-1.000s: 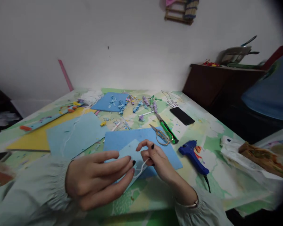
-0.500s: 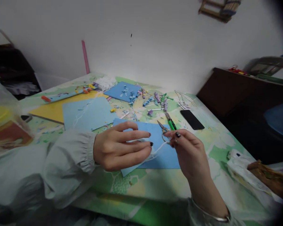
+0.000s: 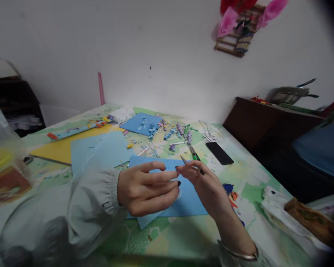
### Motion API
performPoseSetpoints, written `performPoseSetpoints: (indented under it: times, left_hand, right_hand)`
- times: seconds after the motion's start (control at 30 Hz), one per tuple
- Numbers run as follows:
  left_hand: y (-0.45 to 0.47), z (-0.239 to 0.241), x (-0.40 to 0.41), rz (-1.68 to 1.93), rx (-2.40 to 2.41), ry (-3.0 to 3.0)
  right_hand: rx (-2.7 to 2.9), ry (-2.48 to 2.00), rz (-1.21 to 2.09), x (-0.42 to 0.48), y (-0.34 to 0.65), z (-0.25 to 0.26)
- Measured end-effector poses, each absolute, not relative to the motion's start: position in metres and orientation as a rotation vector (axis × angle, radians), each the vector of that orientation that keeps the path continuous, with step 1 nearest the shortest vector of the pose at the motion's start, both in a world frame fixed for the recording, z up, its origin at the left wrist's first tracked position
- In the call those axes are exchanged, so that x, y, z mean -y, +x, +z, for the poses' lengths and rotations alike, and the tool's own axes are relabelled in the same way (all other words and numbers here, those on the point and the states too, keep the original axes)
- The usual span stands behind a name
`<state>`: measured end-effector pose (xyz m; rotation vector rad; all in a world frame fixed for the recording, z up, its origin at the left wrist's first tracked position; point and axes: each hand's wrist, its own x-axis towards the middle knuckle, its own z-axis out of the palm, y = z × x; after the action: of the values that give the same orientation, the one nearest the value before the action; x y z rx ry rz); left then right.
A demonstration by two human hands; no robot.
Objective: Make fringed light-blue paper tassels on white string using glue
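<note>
One thin, looped white cord (image 3: 179, 193) is showing beside the fingertips of the left hand (image 3: 149, 189), over a rectangular blue sheet (image 3: 190, 204) near the front edge of the green-and-white patterned table (image 3: 180, 237). Left fingers are arching slightly apart; right-hand (image 3: 207, 183) fingers are bending inward, neither grip discernible.

A table (image 3: 180, 235) under a green, white and yellow patterned cover carried a blue sheet (image 3: 192, 204) near its front edge. At left lay a yellow sheet (image 3: 55, 150), partly beneath a light-blue sheet (image 3: 97, 150); farther back, a white shredded heap (image 3: 123, 115) and a smaller blue panel (image 3: 132, 124); at right, a black phone (image 3: 219, 153).
</note>
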<state>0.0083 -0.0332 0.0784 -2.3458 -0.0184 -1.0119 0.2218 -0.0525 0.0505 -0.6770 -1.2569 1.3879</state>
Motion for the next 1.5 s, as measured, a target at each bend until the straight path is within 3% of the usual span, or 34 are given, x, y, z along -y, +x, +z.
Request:
performPoseSetpoints:
  times: [0.13, 0.27, 0.4, 0.57, 0.73, 0.87, 1.13, 1.37, 1.5]
  left_hand:
    - [0.008, 0.082, 0.034, -1.08, 0.023, -2.372]
    - [0.002, 0.079, 0.027, -1.091, -0.06, -2.373]
    - [-0.006, 0.075, 0.019, -0.996, -0.016, -2.351]
    - [-0.014, 0.072, 0.007, -0.924, 0.03, -2.304]
    - [-0.012, 0.066, 0.005, -1.054, 0.178, -2.371]
    - [-0.008, 0.064, 0.01, -1.127, 0.246, -2.402]
    - [-0.003, 0.065, 0.012, -1.134, 0.163, -2.368]
    - [0.004, 0.063, 0.011, -1.121, 0.093, -2.341]
    - [0.01, 0.061, 0.01, -1.156, 0.075, -2.354]
  right_hand:
    - [1.547, -0.609, 1.632, 0.043, 0.214, 0.035]
    - [1.823, -0.878, 1.333, 0.037, 0.207, 0.028]
    - [1.703, -1.121, 0.924, 0.038, 0.21, 0.044]
    - [1.681, -1.042, 0.4, 0.07, 0.219, 0.066]
    - [2.253, -0.877, 0.352, 0.102, 0.218, 0.072]
    - [2.11, -0.753, 0.314, 0.1, 0.221, 0.068]
    - [1.407, -0.773, 0.596, 0.072, 0.219, 0.057]
    - [1.163, -0.843, 1.494, 0.054, 0.207, 0.049]
    - [1.097, -0.707, 1.659, 0.053, 0.201, 0.041]
